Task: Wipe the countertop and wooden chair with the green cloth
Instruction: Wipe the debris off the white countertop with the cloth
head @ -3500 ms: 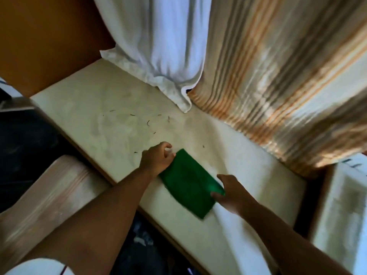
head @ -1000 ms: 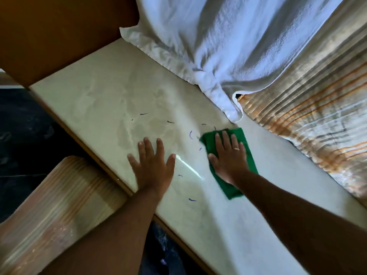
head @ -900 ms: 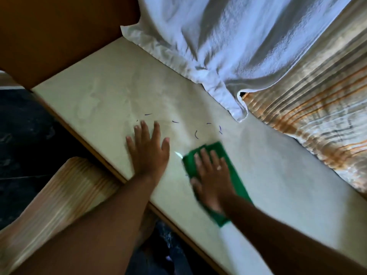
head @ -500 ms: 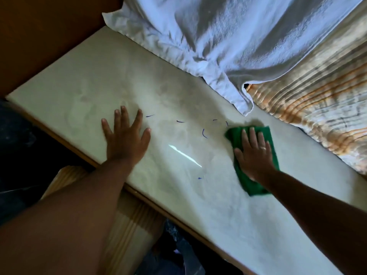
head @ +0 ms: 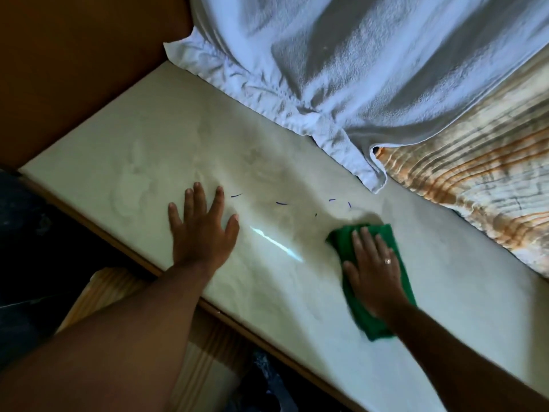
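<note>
The green cloth (head: pixel 401 257) lies flat on the pale countertop (head: pixel 142 150), right of centre. My right hand (head: pixel 372 270) presses down on it with the fingers spread, a ring on one finger. My left hand (head: pixel 202 233) rests flat on the bare countertop near the front edge, fingers apart, holding nothing. A few small dark specks (head: pixel 280 203) lie on the surface between and beyond the hands. A slatted wooden chair (head: pixel 110 289) shows below the counter's front edge, partly hidden by my left forearm.
A white towel (head: pixel 341 69) hangs onto the back of the countertop. A striped orange and beige curtain (head: pixel 475 179) hangs to its right. A brown wooden panel (head: pixel 74 60) bounds the counter at the left. The floor (head: pixel 29 233) below is dark.
My right hand has slid the green cloth toward the front edge of the countertop. My left hand stays flat on the surface.
</note>
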`<state>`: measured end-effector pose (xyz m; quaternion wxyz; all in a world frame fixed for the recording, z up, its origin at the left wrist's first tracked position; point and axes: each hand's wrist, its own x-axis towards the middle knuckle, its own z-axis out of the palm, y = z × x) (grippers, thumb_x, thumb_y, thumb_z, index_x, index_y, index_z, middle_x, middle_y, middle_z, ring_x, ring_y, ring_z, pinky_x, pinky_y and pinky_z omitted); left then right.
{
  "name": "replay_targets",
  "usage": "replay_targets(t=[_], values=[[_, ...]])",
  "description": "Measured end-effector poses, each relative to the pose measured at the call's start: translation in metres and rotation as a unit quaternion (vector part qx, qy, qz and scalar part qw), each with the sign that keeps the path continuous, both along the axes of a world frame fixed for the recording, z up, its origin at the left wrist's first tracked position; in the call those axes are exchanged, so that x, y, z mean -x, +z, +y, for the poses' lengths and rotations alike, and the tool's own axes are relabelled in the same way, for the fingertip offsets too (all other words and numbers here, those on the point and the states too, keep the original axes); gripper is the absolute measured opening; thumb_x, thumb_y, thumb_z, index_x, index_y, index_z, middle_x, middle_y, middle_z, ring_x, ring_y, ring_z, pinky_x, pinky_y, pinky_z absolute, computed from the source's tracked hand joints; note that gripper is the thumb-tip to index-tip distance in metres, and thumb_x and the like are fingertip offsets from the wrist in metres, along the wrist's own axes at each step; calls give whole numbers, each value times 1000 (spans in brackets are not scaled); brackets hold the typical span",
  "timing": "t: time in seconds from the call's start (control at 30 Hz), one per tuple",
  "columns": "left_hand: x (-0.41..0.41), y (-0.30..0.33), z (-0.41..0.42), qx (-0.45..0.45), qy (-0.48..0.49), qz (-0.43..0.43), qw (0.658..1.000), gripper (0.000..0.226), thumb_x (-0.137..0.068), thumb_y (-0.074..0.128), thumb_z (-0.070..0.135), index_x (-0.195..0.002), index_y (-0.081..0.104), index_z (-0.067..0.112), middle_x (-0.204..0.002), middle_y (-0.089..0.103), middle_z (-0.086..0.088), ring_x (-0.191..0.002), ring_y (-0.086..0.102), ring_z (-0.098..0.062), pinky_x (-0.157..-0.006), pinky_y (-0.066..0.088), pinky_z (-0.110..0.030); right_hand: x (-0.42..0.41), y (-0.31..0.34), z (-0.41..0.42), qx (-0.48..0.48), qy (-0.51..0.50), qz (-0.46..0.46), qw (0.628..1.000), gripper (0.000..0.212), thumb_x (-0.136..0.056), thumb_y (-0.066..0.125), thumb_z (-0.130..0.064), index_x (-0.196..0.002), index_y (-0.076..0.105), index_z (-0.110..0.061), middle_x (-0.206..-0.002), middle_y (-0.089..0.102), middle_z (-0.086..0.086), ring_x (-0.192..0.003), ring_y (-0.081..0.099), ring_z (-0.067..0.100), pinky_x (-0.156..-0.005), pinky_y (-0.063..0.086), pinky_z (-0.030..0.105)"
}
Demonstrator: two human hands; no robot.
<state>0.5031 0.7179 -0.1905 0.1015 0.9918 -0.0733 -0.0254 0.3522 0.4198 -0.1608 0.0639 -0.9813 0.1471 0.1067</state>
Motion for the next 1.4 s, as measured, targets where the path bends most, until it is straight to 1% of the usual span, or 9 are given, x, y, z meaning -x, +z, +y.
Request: replay_targets(t=[0.13,0.23,0.37,0.47,0.6,0.77,0.9,1.13,1.4], values=[[0,1,-1,-3,2,5,1000,74,-91,26,59,-157,23,27,-166,17,-19,-153,15,-34,-120,5,-60,-51,-3,15,16,-82,21,996,69,-100,35,-47,-158,9,-19,-167,3,7,-151,5,35,-119,10,53],[1,3,-1,-2,4,5,1000,74,-91,27,58,-158,23,27,-166,16,-18,-153,15,-34,-121,5,-59,-20,-8,69,-4,107,8,994,71,-96,37,-49,-157,15,-21,-166,11,7,-149,15,38,-117,13,53],[1,4,-1,-6,1,9,1000,74,-91,26,60,-158,23,27,-166,16,-18,-153,14,-33,-121,5,-59,17,-1,52,-55,337,22,940,69,-93,38,-60,-154,28,-28,-161,30,1,-142,30,33,-114,17,44],[0,6,-1,-3,3,11,1000,74,-92,28,60,-157,25,26,-166,16,-17,-153,15,-33,-121,5,-59,-21,1,-17,0,186,-5,982,77,-87,39,-65,-150,37,-22,-156,38,9,-135,41,39,-108,32,48],[1,6,-2,-3,6,9,1000,73,-92,29,59,-157,26,26,-166,17,-18,-153,16,-34,-121,6,-59,-90,1,-34,50,36,-34,998,79,-88,28,-66,-155,26,-24,-161,26,9,-138,30,37,-107,30,49],[1,6,-1,-11,5,11,1000,72,-92,27,59,-156,28,27,-166,18,-18,-153,17,-34,-121,8,-59,-81,-3,46,-23,231,-53,971,72,-89,47,-55,-150,38,-18,-159,34,10,-133,40,42,-105,36,51],[1,7,-1,-12,-2,13,1000,72,-94,25,61,-157,26,28,-166,17,-18,-153,15,-34,-121,8,-58,-6,4,7,-107,369,-21,923,73,-89,50,-64,-150,39,-24,-162,29,-1,-141,36,33,-110,30,45],[-1,3,-1,-23,2,13,1000,73,-93,23,62,-157,23,28,-166,16,-18,-153,15,-34,-120,8,-59,-109,6,-25,-46,158,-62,984,78,-86,46,-65,-152,34,-25,-163,25,-1,-145,28,32,-112,26,46],[1,3,-1,-13,-1,16,1000,72,-93,22,62,-157,23,29,-167,15,-17,-153,14,-33,-121,6,-58,-36,9,-4,-200,274,-83,937,56,-78,71,-48,-129,65,-26,-143,54,-10,-130,51,28,-100,42,43]])
